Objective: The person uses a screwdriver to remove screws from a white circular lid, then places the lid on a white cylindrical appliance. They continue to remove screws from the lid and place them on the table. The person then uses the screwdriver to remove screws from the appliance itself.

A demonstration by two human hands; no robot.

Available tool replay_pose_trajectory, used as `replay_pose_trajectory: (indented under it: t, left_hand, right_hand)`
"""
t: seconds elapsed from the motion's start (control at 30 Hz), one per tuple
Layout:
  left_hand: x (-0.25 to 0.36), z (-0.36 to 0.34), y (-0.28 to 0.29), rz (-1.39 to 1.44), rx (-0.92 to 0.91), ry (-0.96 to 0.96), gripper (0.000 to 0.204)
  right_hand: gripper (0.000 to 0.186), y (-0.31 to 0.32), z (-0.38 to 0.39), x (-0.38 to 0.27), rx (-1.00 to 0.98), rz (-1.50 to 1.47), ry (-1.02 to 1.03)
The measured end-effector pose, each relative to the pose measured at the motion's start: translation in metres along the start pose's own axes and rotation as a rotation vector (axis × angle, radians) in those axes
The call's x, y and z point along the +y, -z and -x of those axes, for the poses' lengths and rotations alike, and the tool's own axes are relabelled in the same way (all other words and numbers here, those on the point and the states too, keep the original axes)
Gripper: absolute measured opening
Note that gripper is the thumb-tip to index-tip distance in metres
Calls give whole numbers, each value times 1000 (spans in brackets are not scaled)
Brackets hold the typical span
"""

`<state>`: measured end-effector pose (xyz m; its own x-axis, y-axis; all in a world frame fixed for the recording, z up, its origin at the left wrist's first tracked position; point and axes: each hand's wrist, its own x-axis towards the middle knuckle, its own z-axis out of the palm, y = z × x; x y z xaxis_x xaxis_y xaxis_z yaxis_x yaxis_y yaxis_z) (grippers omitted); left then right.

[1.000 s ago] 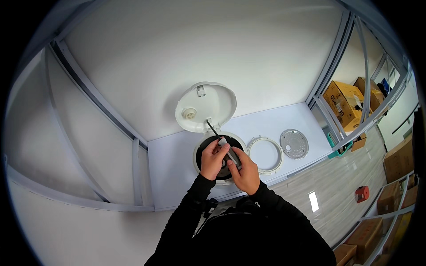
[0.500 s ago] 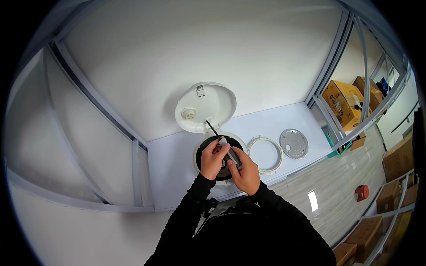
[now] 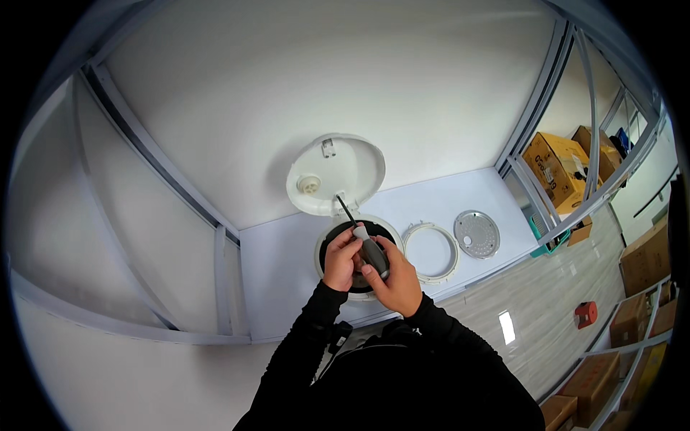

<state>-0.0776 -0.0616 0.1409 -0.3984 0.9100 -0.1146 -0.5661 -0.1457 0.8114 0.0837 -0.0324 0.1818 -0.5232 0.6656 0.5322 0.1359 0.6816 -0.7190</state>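
A white round cooker (image 3: 323, 248) with a dark inner pot stands on the white table (image 3: 277, 262), its lid (image 3: 334, 172) swung open upright behind it. My right hand (image 3: 392, 280) grips the grey handle of a screwdriver (image 3: 366, 244) over the pot, the thin shaft pointing up toward the lid's hinge. My left hand (image 3: 341, 262) touches the handle's top end with its fingertips.
A white ring (image 3: 431, 251) and a round metal perforated plate (image 3: 476, 234) lie on the table to the right of the cooker. Metal frame bars run on both sides. Cardboard boxes (image 3: 553, 165) and a small red object (image 3: 585, 314) are at the right.
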Motion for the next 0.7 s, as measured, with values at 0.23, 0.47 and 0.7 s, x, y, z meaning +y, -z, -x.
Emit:
replay_pose_trajectory:
  t: [0.23,0.47,0.7]
  left_hand:
    - [11,9,-15,39,26,55,36]
    - [-6,-2,0,-109,8,-59,39]
    - [-2,1,-2,-90,24,-17,36]
  right_hand:
    - [53,0,4,1,-61,-3,-93]
    - [52,2,2,-5,-40,23,-77]
    - [47,0,5,2,-68,-69,-96]
